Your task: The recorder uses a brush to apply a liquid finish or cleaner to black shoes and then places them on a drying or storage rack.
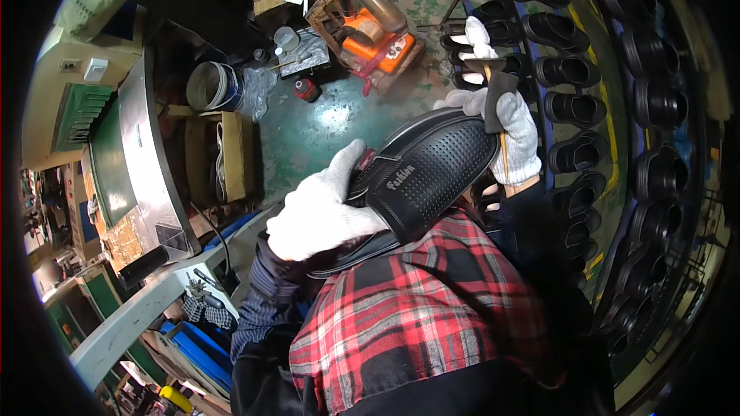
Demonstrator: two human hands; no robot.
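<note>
A black leather shoe [432, 185] with rows of small perforations lies tilted across my lap, on a red-and-black plaid cloth [416, 300]. My left hand [324, 208], in a white glove, grips it around the opening and heel end. At the toe is my right hand [518, 127], gloved too, with its fingers closed around a thin wooden stick [505, 156]. A dark grey pad [501, 96] sits against the stick under the thumb. Farther along it are a dark disc and a white wad [478, 37]; how they join is unclear.
Black shoes [566, 72] stand in rows on racks to the right. Ahead on the green floor are an orange machine [378, 50], a small dark bottle [307, 90] and a white bucket [212, 86]. To the left stand a metal-edged bench [154, 154] and a cardboard box [235, 154].
</note>
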